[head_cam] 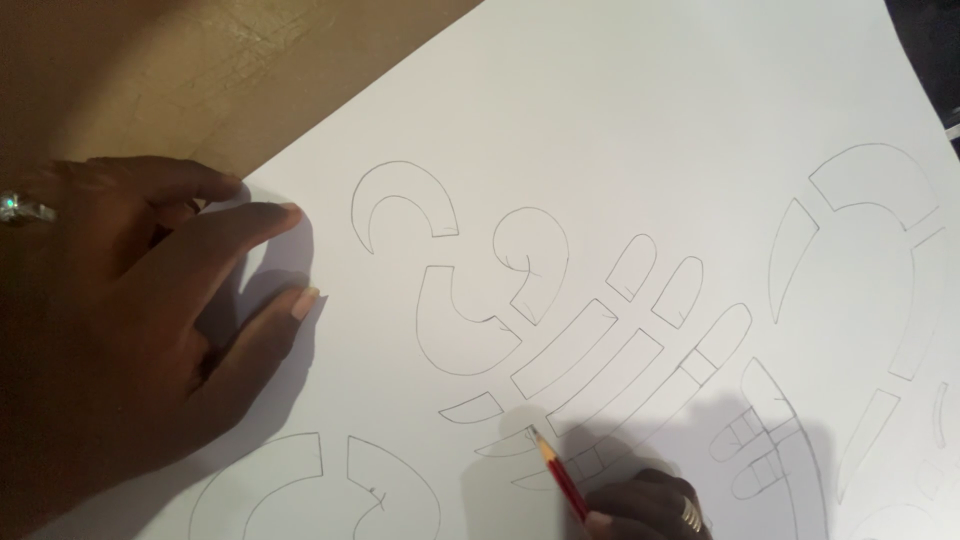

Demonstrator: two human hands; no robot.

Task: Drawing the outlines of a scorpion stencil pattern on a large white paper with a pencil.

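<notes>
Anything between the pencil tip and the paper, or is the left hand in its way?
Nothing visible does. The pencil, held in the right hand, has its tip down on the paper among the outlined shapes. The left hand lies flat on the sheet's left edge, well apart from the tip.

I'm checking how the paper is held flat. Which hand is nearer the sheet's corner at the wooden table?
Left. The left hand lies with its fingertips right at the corner of the paper; the right hand, holding a red pencil, is far off at the sheet's lower edge.
</notes>
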